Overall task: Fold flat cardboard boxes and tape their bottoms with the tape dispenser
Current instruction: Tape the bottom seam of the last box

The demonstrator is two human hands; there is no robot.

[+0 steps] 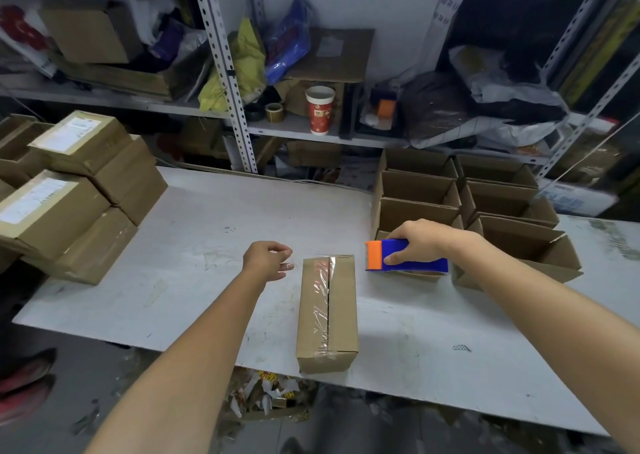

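Between two bare forearms (194, 349), at the white table's (207, 238) near edge, lies the long brown cardboard box (341, 315), seam taped: likely light and stiff, best gripped by its long sides. Left hand (268, 259) is loosely curled, empty; right hand (420, 242) grips the blue-and-orange tape dispenser (405, 257).

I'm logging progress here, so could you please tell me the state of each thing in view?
Box: closed, seam taped, lying on the table.
Tape dispenser: gripped by the right hand, beside the box.
Left hand: loosely curled, holding nothing.
Open boxes: upright, tops open.
Stacked boxes: sealed, labelled.
Paper cup: upright.
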